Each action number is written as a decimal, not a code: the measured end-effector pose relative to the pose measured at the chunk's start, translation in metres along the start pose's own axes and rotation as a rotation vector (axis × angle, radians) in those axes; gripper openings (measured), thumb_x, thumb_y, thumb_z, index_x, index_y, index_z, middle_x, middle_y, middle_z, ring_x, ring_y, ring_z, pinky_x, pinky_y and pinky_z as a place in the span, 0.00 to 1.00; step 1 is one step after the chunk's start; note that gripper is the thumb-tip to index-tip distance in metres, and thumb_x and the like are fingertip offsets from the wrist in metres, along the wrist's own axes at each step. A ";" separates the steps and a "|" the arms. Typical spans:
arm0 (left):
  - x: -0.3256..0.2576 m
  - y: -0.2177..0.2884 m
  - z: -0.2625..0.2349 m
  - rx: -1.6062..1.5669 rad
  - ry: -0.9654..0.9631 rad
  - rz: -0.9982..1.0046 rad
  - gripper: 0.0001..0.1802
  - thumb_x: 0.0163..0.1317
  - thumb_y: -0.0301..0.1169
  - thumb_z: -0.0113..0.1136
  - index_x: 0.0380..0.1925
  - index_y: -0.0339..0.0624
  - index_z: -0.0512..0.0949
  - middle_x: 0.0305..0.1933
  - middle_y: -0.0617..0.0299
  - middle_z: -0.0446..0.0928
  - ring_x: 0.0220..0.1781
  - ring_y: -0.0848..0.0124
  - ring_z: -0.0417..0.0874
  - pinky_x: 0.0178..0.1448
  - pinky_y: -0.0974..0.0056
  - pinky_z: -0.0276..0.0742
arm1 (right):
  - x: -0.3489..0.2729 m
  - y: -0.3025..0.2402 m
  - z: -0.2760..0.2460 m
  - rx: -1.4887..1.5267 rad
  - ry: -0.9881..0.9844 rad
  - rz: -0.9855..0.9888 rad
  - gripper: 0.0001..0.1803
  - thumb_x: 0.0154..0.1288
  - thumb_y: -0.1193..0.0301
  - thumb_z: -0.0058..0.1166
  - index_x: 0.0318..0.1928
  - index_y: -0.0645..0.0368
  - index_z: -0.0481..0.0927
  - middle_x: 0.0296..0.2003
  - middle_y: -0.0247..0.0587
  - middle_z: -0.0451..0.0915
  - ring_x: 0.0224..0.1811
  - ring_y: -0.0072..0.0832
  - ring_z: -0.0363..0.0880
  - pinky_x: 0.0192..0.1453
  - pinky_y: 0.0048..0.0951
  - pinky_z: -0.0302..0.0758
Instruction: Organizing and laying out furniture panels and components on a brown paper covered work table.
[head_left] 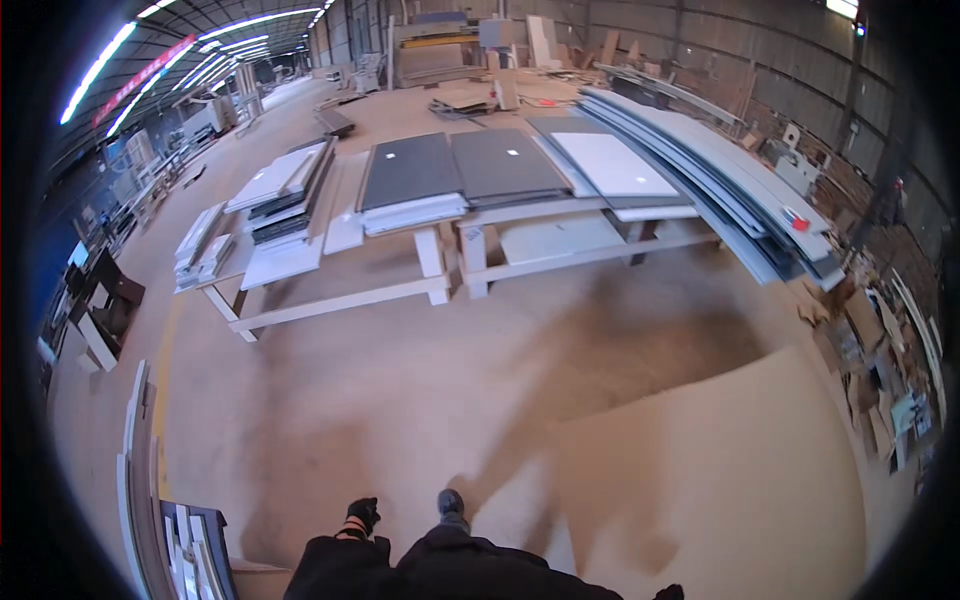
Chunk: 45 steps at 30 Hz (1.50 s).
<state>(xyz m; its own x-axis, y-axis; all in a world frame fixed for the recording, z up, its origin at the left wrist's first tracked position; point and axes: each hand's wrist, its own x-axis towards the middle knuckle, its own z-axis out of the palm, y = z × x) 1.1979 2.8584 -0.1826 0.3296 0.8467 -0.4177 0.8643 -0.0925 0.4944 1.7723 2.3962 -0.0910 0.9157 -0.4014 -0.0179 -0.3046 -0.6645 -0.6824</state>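
1. The dark-gloved left hand (pixel 364 513) hangs near left, apparently empty; I cannot tell if its fingers are spread or pressed together.
2. The right hand (pixel 670 592) barely shows; its fingers' state cannot be told.
3. A large brown sheet (pixel 760 480) lies near right on the floor (pixel 400 400).
4. Farther off, dark grey panels (pixel 415 180) already lie stacked on a wooden bench (pixel 340 304); how much handling is left is unclear.

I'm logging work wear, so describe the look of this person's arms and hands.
The left hand seems to wear a black glove, below a plain black sleeve; detail where they meet is too small to tell. The right hand shows only as a small black patch, perhaps gloved too. No markings can be made out.
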 end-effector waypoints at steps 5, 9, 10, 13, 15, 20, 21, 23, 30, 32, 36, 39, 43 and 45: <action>0.099 -0.034 -0.084 -0.074 -0.040 -0.253 0.09 0.56 0.35 0.58 0.33 0.43 0.77 0.32 0.56 0.78 0.29 0.59 0.78 0.34 0.56 0.76 | -0.096 -0.104 0.148 -0.034 -0.269 -0.038 0.10 0.57 0.68 0.51 0.40 0.54 0.76 0.26 0.34 0.77 0.22 0.25 0.74 0.25 0.29 0.74; 0.150 -0.015 -0.123 -1.256 0.221 -0.724 0.04 0.58 0.29 0.55 0.30 0.44 0.77 0.24 0.59 0.76 0.20 0.63 0.75 0.26 0.59 0.75 | -0.189 -0.212 0.231 0.255 -0.575 -0.261 0.09 0.56 0.71 0.52 0.39 0.55 0.77 0.25 0.33 0.76 0.22 0.24 0.74 0.25 0.26 0.73; 0.166 -0.014 -0.133 -1.284 0.219 -0.720 0.03 0.58 0.30 0.55 0.30 0.44 0.77 0.23 0.60 0.75 0.20 0.64 0.75 0.25 0.60 0.75 | -0.211 -0.250 0.235 0.446 -0.657 -0.232 0.11 0.55 0.69 0.55 0.40 0.57 0.77 0.30 0.38 0.80 0.29 0.26 0.79 0.35 0.30 0.77; 0.243 -0.019 -0.153 -0.993 0.058 -0.511 0.07 0.53 0.32 0.60 0.32 0.44 0.77 0.28 0.58 0.77 0.29 0.62 0.79 0.33 0.59 0.77 | -0.221 -0.315 0.270 0.592 -0.781 -0.250 0.10 0.55 0.71 0.55 0.39 0.59 0.77 0.29 0.37 0.79 0.28 0.25 0.78 0.33 0.26 0.76; 0.302 -0.025 -0.144 -1.054 0.180 -0.156 0.11 0.50 0.28 0.63 0.35 0.43 0.76 0.25 0.59 0.76 0.22 0.64 0.75 0.27 0.62 0.75 | -0.215 -0.356 0.300 0.629 -0.839 -0.183 0.08 0.55 0.73 0.54 0.37 0.60 0.77 0.28 0.38 0.79 0.27 0.24 0.77 0.31 0.26 0.76; 0.460 0.052 -0.185 -1.041 0.183 0.080 0.15 0.53 0.29 0.61 0.42 0.41 0.76 0.39 0.58 0.77 0.35 0.64 0.78 0.38 0.62 0.78 | -0.167 -0.487 0.407 0.685 -0.844 -0.283 0.07 0.60 0.71 0.49 0.35 0.62 0.76 0.25 0.39 0.76 0.22 0.26 0.74 0.25 0.27 0.73; 0.486 0.072 -0.199 -0.840 0.164 0.138 0.16 0.53 0.30 0.61 0.43 0.42 0.76 0.43 0.57 0.77 0.41 0.63 0.78 0.43 0.61 0.77 | -0.156 -0.516 0.438 0.665 -0.868 -0.301 0.08 0.59 0.70 0.51 0.35 0.61 0.77 0.25 0.38 0.77 0.24 0.25 0.75 0.27 0.27 0.74; 0.540 0.103 -0.241 -0.297 0.187 0.357 0.17 0.52 0.33 0.61 0.43 0.45 0.77 0.48 0.55 0.77 0.50 0.59 0.76 0.54 0.59 0.73 | -0.153 -0.598 0.498 0.586 -0.909 -0.422 0.09 0.58 0.67 0.54 0.35 0.60 0.78 0.25 0.38 0.78 0.25 0.25 0.76 0.30 0.28 0.75; 0.664 0.279 -0.393 -1.115 -0.139 0.131 0.18 0.57 0.25 0.54 0.50 0.38 0.73 0.48 0.55 0.76 0.49 0.67 0.78 0.52 0.65 0.76 | -0.201 -0.898 0.652 -0.247 -1.122 -1.261 0.20 0.56 0.53 0.52 0.43 0.53 0.79 0.44 0.39 0.79 0.49 0.35 0.76 0.53 0.33 0.71; 0.708 0.313 -0.409 -0.975 -0.161 0.253 0.18 0.58 0.25 0.52 0.50 0.38 0.72 0.50 0.55 0.75 0.49 0.67 0.77 0.52 0.65 0.75 | -0.204 -0.954 0.694 -0.316 -1.180 -1.409 0.23 0.54 0.49 0.51 0.45 0.50 0.79 0.47 0.39 0.77 0.50 0.37 0.74 0.55 0.34 0.70; 0.802 0.370 -0.423 -0.710 -0.249 0.669 0.19 0.59 0.23 0.51 0.52 0.34 0.70 0.51 0.55 0.75 0.52 0.67 0.76 0.55 0.64 0.74 | -0.224 -1.038 0.751 -0.543 -1.108 -1.454 0.23 0.57 0.49 0.47 0.47 0.48 0.77 0.51 0.40 0.74 0.53 0.37 0.72 0.56 0.36 0.68; 0.899 0.424 -0.401 -0.223 -0.090 1.083 0.20 0.61 0.27 0.49 0.54 0.35 0.69 0.54 0.56 0.74 0.56 0.64 0.74 0.59 0.62 0.69 | -0.131 -1.035 0.835 -0.616 -1.042 -1.492 0.28 0.58 0.46 0.46 0.48 0.54 0.76 0.51 0.42 0.74 0.54 0.39 0.71 0.57 0.37 0.67; 0.942 0.477 -0.373 -1.208 -0.407 0.217 0.18 0.60 0.32 0.51 0.50 0.43 0.73 0.53 0.54 0.72 0.53 0.57 0.72 0.58 0.59 0.69 | -0.111 -1.092 0.844 -0.432 -0.906 -1.015 0.34 0.55 0.45 0.50 0.52 0.60 0.73 0.52 0.51 0.73 0.57 0.43 0.68 0.60 0.38 0.65; 0.971 0.513 -0.364 -1.537 -0.367 -0.096 0.20 0.60 0.37 0.54 0.51 0.42 0.71 0.49 0.55 0.73 0.47 0.61 0.74 0.54 0.60 0.71 | -0.077 -1.098 0.859 -0.342 -0.755 -0.951 0.37 0.52 0.44 0.53 0.53 0.62 0.71 0.50 0.54 0.73 0.55 0.46 0.70 0.58 0.38 0.66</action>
<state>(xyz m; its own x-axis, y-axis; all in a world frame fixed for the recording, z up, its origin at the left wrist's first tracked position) 1.8232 3.8243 -0.0567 0.5659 0.6292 -0.5327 -0.2322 0.7416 0.6293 2.2618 3.6982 0.0323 0.6965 0.7084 -0.1145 0.6067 -0.6665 -0.4333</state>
